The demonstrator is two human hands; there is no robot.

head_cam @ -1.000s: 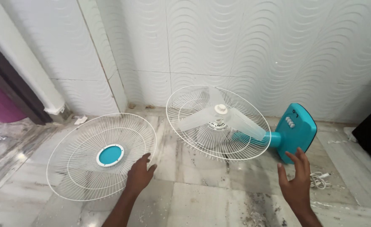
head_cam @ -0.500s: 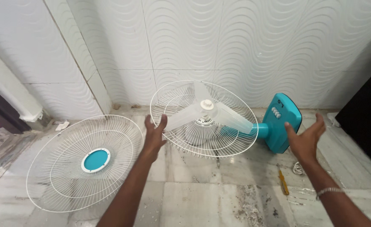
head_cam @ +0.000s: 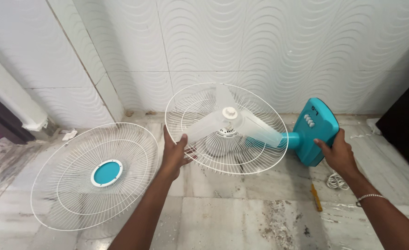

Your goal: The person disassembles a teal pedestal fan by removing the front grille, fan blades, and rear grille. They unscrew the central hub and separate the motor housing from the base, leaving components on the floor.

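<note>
While left hand point(head_cam: 173, 155) grips round wire guard point(head_cam: 260, 159), right hand point(head_cam: 338, 153) clasps teal base point(head_cam: 316, 127).

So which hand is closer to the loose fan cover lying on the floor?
The left hand. It grips the rim of the fan's rear cage, just beside the loose cover. The right hand holds the teal base, on the far side.
</note>
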